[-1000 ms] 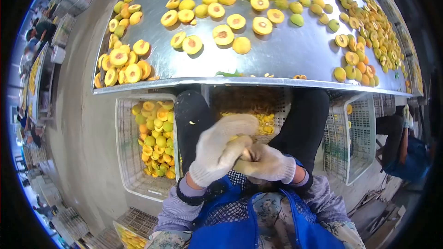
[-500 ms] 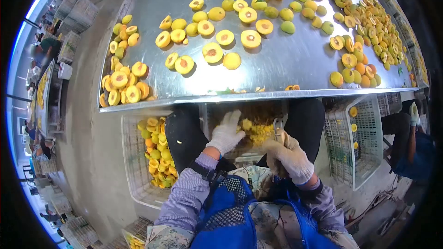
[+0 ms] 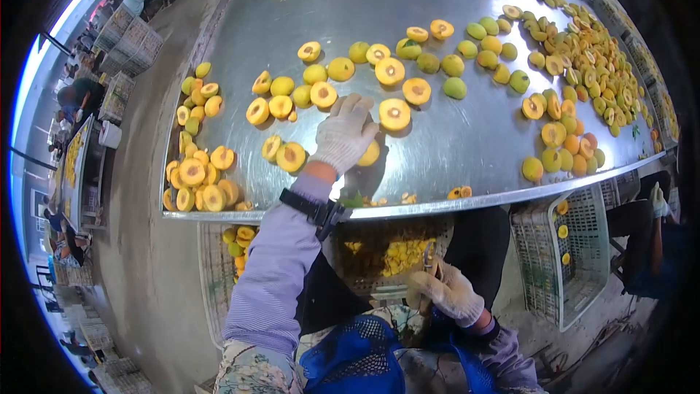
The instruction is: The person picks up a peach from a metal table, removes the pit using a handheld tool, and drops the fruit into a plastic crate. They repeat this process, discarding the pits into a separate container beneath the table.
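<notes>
My left hand (image 3: 343, 135), in a white knit glove, reaches over the metal table (image 3: 240, 102) with fingers stretched forward above the peach halves. Its palm and what lies beneath are hidden. A yellow peach half (image 3: 368, 153) sits beside its thumb, and another peach half (image 3: 394, 114), pit side up, lies to its right. Low over my lap, my right hand (image 3: 452, 296), also gloved, is closed around a small hand tool (image 3: 430, 266) with a metal tip. Under the table edge, between my knees, a crate (image 3: 386, 290) contains yellow fruit pieces (image 3: 405, 257).
Peach halves (image 3: 193, 171) are piled at the table's left corner, with a larger heap (image 3: 598, 66) on the right. Crates stand at the left (image 3: 211, 277) and right (image 3: 565, 277) of my legs. Another person's hand (image 3: 660, 201) shows at the far right.
My left hand has moved from above the crate forward onto the table, covering two peach halves. My right hand stays low with the tool. The view has tilted up.
</notes>
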A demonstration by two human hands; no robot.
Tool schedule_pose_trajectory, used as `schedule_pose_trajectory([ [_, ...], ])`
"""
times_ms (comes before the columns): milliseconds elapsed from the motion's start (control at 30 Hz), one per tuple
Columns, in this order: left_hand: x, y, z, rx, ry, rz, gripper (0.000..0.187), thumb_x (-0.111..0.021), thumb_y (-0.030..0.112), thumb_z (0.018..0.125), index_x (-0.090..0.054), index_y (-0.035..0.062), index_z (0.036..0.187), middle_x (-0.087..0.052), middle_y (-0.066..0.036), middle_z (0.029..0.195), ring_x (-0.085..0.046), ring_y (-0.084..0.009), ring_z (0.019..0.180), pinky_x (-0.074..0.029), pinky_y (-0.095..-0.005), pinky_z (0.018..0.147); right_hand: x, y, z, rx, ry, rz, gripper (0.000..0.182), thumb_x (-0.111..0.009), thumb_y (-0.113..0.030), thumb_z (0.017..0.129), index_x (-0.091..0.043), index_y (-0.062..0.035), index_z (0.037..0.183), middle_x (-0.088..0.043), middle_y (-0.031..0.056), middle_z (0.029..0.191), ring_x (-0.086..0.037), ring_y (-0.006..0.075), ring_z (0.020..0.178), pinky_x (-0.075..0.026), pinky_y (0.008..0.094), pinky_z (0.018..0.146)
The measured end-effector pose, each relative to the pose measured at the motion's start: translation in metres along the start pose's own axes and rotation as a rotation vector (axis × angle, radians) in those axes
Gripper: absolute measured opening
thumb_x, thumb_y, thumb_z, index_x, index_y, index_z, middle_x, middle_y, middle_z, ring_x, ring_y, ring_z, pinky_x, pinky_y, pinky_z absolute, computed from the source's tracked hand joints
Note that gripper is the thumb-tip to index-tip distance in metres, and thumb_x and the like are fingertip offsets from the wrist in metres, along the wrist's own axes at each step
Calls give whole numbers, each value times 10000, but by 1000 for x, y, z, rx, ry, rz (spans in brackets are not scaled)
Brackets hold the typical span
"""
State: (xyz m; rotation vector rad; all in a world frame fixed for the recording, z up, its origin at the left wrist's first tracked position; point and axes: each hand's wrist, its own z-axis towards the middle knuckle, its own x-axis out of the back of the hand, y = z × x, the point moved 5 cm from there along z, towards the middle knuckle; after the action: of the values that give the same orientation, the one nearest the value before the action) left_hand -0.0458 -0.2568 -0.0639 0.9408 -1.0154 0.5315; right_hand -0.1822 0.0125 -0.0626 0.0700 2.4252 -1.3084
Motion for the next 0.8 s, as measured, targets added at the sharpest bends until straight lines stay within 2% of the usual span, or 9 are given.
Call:
schedule_pose_trajectory([
  [133,-32,-22,35,153,-86,80,687,-578,459,824,-411,115,1395,-393,-247,1413,-390,-393,1299,-384,-464,1034,5,-1,3,-112,69,-15,228,-587,-256,945,-603,-29,925,-629,36,746,-576,96,600,-459,227,535],
  [233,-47,-16,48,196,28,58,669,-567,475,827,-431,119,1376,-407,-210,1426,-373,-386,1318,-383,-467,1030,4,0,9,-157,33,14,231,-589,-251,946,-604,-21,924,-636,49,744,-578,103,575,-463,230,524],
  [300,-58,-2,59,93,-373,135,624,-545,498,840,-464,120,1329,-468,-182,1388,-453,-380,1260,-388,-468,1013,5,7,16,-188,-9,16,235,-585,-244,953,-604,-11,932,-657,73,757,-587,111,555,-469,232,515],
  [367,-48,26,56,147,-423,-178,525,-517,478,862,-527,110,1236,-567,-166,1271,-542,-375,1159,-412,-463,974,1,2,22,-106,-87,-5,263,-567,-264,963,-607,-5,932,-656,72,752,-588,110,558,-468,227,520],
  [400,-59,32,55,107,-357,-252,475,-515,440,867,-549,101,1198,-595,-180,1207,-568,-377,1111,-428,-461,952,2,8,27,-100,-131,-63,304,-507,-241,986,-622,35,1045,-692,116,821,-631,140,595,-500,243,552],
  [533,-69,50,46,151,-220,-282,393,-514,341,875,-565,85,1169,-638,-208,1084,-598,-393,1044,-467,-458,895,1,1,26,140,26,-191,280,-523,-215,980,-603,29,1090,-678,92,817,-631,147,650,-505,262,605],
  [600,-78,60,33,51,-463,-262,393,-516,305,879,-539,81,1202,-639,-215,1079,-605,-404,1021,-476,-462,881,2,-8,21,147,47,-252,275,-531,-215,974,-605,27,1083,-677,87,824,-626,138,667,-503,263,616],
  [700,-74,68,-3,-25,-499,-256,430,-543,338,876,-530,88,1225,-644,-212,1039,-626,-372,991,-489,-423,878,0,-11,10,53,48,-176,260,-549,-207,950,-611,17,1065,-672,77,845,-619,125,695,-501,263,634],
  [800,-45,66,-41,160,-506,-570,427,-592,316,880,-534,75,1227,-653,-167,1005,-651,-290,951,-498,-363,874,3,-12,2,144,86,-211,128,-620,-171,894,-637,-51,935,-629,68,784,-588,161,617,-486,291,545],
])
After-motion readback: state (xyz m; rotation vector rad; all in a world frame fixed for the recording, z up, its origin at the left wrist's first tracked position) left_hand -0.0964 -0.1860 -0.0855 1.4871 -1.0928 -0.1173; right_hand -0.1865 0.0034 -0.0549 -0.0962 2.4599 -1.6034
